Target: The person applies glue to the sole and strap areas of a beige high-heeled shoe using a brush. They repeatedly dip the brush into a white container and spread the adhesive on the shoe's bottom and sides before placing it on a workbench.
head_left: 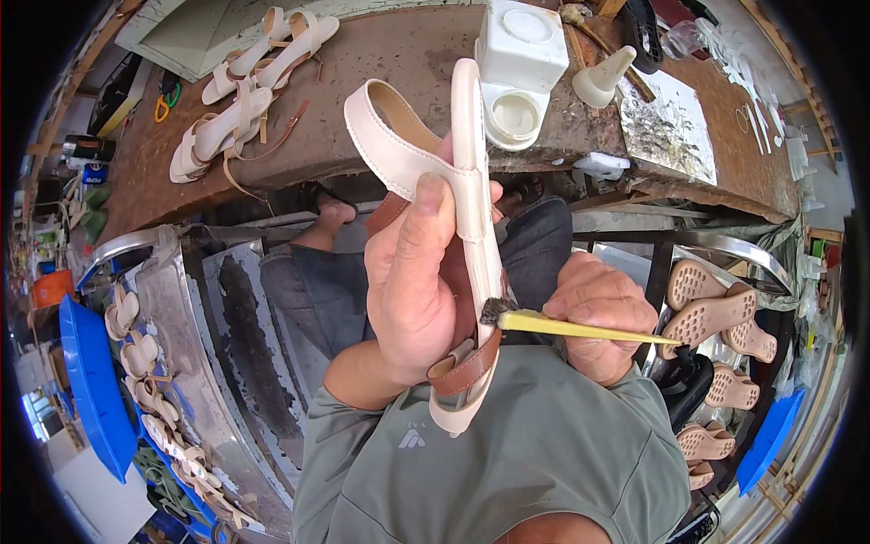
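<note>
One pale sandal (pixel 471 218) is held in the air before the near edge of the tabletop (pixel 390 68), with its long axis almost upright in the view: one rounded end is directed to the tabletop, the other to the body. The sole is seen edge-on, the straps being turned mostly to the left. The grip of the left hand (pixel 410 290) is closed around its middle; by the right hand (pixel 603 313), one yellow-handled brush (pixel 580 327) is gripped, its dark bristles set at the sole's edge. Toward the left edge of the tabletop, three sandals (pixel 227 127) can be counted, overlapping; near its middle, one white container (pixel 521 54) and one cone-shaped nozzle (pixel 605 77) are placed. The held sandal is cream, with stitched strap borders and brown strap linings.
</note>
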Motion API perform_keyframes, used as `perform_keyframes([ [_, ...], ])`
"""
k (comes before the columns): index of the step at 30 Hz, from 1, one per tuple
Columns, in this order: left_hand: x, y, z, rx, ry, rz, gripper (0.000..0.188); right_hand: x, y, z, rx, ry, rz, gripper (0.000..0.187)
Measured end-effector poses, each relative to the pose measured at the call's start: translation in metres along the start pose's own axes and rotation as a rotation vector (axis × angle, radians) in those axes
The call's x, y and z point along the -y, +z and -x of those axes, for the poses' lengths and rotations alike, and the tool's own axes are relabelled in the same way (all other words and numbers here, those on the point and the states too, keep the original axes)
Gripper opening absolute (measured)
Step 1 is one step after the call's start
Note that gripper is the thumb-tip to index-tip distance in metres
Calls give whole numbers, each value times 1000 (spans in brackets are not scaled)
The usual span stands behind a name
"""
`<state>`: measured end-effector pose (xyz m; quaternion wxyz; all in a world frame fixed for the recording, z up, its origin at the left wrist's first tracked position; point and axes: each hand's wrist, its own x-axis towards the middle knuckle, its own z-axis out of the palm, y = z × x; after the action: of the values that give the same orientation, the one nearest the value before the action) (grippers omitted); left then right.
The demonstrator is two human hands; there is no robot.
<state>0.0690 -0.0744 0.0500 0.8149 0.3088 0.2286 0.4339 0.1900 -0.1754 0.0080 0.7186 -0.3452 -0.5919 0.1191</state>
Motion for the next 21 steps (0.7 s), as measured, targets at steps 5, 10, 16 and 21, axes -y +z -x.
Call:
perform_keyframes([
  [5, -3, -3, 3, 99, -35, 15, 41, 6, -6, -6, 32, 49, -59, 19],
  [10, -6, -6, 7, 126, -53, 2, 40, 3, -9, -14, -1, 134, -134, 18],
  [16, -10, -4, 9, 130, 31, -45, 41, 13, -10, -21, 1, 233, -215, 17],
  [21, -8, -12, 7, 247, 147, -94, 42, 13, -10, -21, 83, 183, -188, 17],
])
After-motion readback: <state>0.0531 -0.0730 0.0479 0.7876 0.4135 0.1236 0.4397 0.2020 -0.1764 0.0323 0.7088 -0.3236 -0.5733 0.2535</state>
